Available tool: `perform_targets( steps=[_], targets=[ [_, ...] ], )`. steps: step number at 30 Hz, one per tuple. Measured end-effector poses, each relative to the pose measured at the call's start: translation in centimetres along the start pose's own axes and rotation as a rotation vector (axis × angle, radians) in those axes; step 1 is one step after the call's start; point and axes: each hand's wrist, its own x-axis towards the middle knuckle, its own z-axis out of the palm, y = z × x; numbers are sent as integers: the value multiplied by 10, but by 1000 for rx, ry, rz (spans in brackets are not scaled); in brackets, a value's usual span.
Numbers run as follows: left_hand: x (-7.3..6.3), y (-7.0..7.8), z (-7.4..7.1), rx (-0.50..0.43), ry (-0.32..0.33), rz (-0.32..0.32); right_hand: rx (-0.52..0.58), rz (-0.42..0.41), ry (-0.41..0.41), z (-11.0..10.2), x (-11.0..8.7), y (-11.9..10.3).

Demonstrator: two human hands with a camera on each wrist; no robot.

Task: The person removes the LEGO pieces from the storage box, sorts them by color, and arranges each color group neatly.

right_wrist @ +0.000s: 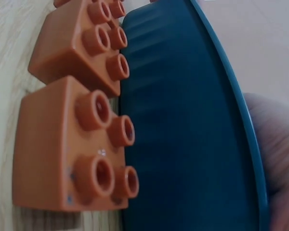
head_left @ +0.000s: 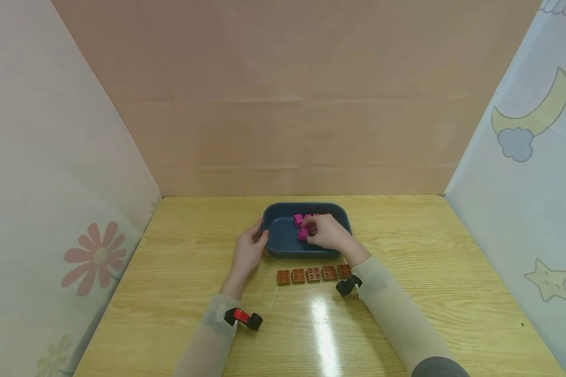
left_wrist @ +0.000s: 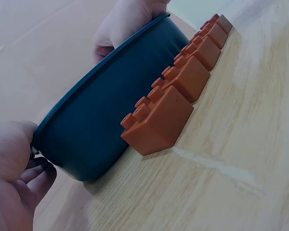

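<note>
A dark blue oblong tray (head_left: 306, 254) sits on the table with magenta toy bricks (head_left: 298, 220) inside. At its left end, my left hand (head_left: 250, 252) grips the wall, thumb by the rim and fingers on the outer side in the left wrist view. My right hand (head_left: 329, 233) reaches in over the tray's right side. Its thumb and fingers pinch a magenta toy brick (head_left: 303, 234) low in the tray. In the right wrist view the tray wall (right_wrist: 183, 120) hides that brick and most of the hand.
Several orange-brown toy bricks (head_left: 313, 274) stand studs up in a row along the tray's near side, the rightmost partly behind my right wrist. The wooden table (head_left: 179, 293) meets a plain back panel (head_left: 302, 131) and printed side panels.
</note>
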Motion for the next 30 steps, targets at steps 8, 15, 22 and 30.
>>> perform_targets(
  steps=[8, 15, 22, 30],
  targets=[
    [0, -2, -1, 5, -7, 10, -49, -2, -29, 0, -1, 3],
    [0, -1, -2, 12, -7, 10, -78, 12, -39, 0, -2, 3],
    [-1, 1, -2, 18, -11, 4, -77, 1, -40, 0, -2, 5],
    [-1, 2, -1, 5, -3, 13, -17, -32, 13, -3, -4, 4]
  ],
)
